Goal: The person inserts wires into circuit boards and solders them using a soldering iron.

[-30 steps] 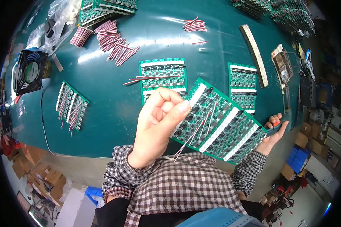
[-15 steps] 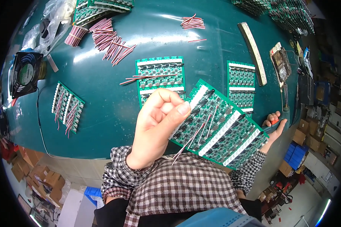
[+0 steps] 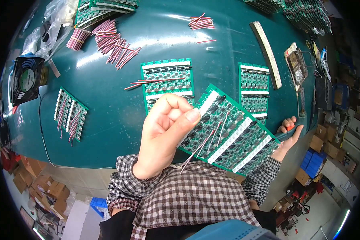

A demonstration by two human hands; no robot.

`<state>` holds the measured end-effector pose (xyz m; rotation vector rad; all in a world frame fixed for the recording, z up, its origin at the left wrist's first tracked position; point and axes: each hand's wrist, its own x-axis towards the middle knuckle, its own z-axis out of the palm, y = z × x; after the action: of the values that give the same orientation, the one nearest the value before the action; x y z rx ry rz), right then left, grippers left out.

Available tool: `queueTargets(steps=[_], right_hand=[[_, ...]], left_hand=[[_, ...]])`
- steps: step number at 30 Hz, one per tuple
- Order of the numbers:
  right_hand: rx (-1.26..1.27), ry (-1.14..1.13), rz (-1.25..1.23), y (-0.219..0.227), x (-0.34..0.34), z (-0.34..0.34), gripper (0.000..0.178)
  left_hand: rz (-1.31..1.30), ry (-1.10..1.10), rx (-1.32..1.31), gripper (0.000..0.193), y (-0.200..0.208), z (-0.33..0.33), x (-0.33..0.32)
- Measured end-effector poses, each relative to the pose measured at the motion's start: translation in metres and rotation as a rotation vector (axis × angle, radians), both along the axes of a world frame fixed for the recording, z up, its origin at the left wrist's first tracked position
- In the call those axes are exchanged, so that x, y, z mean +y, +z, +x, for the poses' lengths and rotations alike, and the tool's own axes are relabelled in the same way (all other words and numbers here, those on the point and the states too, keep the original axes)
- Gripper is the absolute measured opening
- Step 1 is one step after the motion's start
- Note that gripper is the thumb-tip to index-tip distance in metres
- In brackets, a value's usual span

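My left hand [image 3: 164, 134] pinches the upper left corner of a green circuit board [image 3: 236, 138] between thumb and fingers. The board is raised off the table and tilted, with white strips and rows of black parts across it. A few thin red, black and white wires [image 3: 206, 140] lie over its left half, their ends hanging past the lower edge. Beyond the board's right corner, my right hand [image 3: 289, 136] is closed around a dark teal gun-shaped tool [image 3: 301, 122] with an orange trigger. A metal tip on the tool points away from me, towards the soldering stand.
Circuit boards lie behind at centre [image 3: 168, 72], right [image 3: 254, 82] and left [image 3: 72, 114]. Wire bundles [image 3: 108, 38] and a smaller wire pile [image 3: 202, 22] sit farther back. A black fan [image 3: 27, 80] stands left; a long bar [image 3: 266, 54] and a soldering stand [image 3: 296, 66] are right.
The held board has shifted slightly left and its lower right corner has come up a little. Both hands keep their grips, and the wires stay on the board.
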<state>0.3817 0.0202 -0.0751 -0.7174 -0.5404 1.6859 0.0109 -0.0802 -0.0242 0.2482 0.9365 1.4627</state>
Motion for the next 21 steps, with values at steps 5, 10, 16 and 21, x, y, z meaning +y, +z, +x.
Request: queueTargets(steps=[5,10,16,21], right_hand=[[0.006,-0.003,-0.001,0.000,0.001,-0.002,0.035],[0.026,-0.007,0.012,-0.002,0.002,-0.003,0.035],[0.027,-0.018,0.025,0.000,0.002,0.004,0.035],[0.047,-0.047,-0.012,-0.006,-0.002,0.002,0.038]], left_hand=[[-0.005,-0.002,0.007,0.009,0.000,-0.001,0.001],[-0.007,0.004,0.035,0.009,-0.002,0.002,0.002],[-0.039,-0.006,0.167,0.011,0.003,0.006,0.016],[-0.046,-0.181,0.460,0.013,0.008,-0.006,0.064]])
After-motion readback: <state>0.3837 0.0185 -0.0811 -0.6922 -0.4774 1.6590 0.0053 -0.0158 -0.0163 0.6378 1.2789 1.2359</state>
